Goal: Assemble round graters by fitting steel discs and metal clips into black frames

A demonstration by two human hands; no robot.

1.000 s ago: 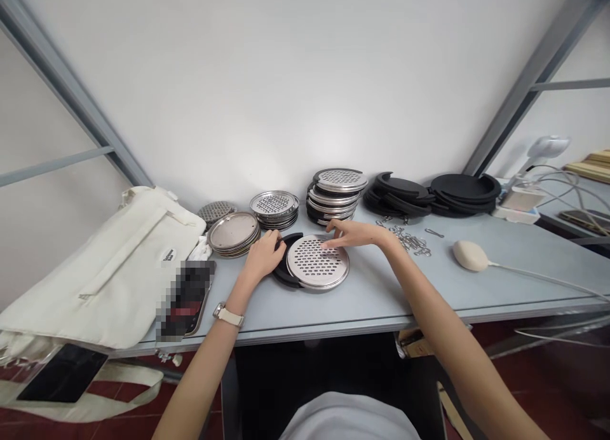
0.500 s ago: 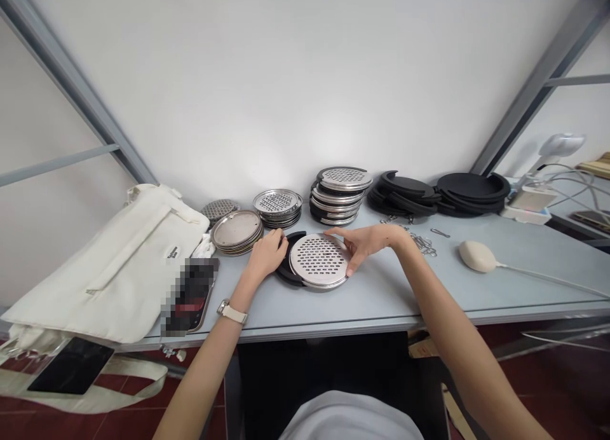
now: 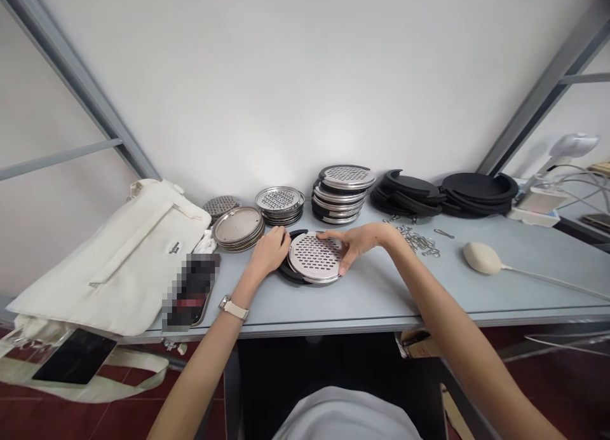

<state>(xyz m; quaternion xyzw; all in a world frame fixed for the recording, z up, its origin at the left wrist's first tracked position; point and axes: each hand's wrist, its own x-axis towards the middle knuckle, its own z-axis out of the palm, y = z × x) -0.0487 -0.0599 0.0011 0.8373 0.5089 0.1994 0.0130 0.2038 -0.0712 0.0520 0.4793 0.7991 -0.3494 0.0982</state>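
Flat at mid-table (image 3: 376, 294), the round disc (image 3: 312, 259) faces slots-up, their long axes running along the front edge! Left hand (image 3: 271, 250) fingers grip the holder (image 3: 290, 275), mouth pointing right; right hand (image 3: 359, 241) fingers clasp the disc's right rim.

Plain white painted wall (image 3: 267, 65) right ahead of me, soft bright patch low at its middle, dimmer toward the sides. Grey metal slanting post (image 3: 79, 77) on left, thin grey metal crossbar (image 3: 60, 158) running off it; matching grey metal leaning post (image 3: 532, 109) on right, also with a crossbar. Long pale blue-grey flat-topped table (image 3: 381, 294) against the wall, straight front edge. Dark underneath. Dark red tiled floor (image 3: 119, 414), visible grout lines.
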